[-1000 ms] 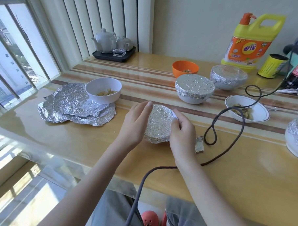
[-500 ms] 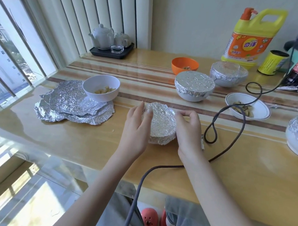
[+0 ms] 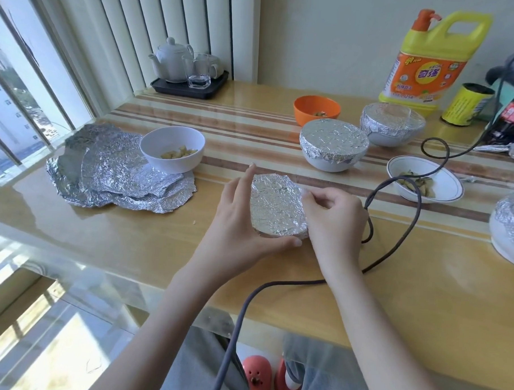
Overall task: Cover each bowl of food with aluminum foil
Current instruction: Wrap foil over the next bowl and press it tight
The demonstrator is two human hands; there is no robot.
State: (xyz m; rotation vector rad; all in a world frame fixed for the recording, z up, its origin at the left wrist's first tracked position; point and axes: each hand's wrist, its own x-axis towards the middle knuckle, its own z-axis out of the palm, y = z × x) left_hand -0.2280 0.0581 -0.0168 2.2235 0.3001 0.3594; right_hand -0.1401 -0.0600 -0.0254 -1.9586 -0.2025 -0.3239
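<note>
From the head camera, I have the foil-wrapped bowl (image 3: pixel 277 206) at the table's near middle, cradled between both hands. My left hand (image 3: pixel 243 220) cups its nine o'clock side, thumb hooked under the six o'clock edge and index finger raised off it; my right hand (image 3: pixel 331 211) pinches the foil at the three o'clock rim with curled fingers. To finish this well, I judge I should work round the rim crimping the foil down tight, steadying the bowl so it doesn't tip. Spare foil sheets (image 3: pixel 118 177) lie at ten o'clock with an uncovered white bowl (image 3: pixel 172 150) on them; the orange bowl (image 3: pixel 316 110) at twelve and the shallow dish (image 3: pixel 424 183) at two also need covering.
</note>
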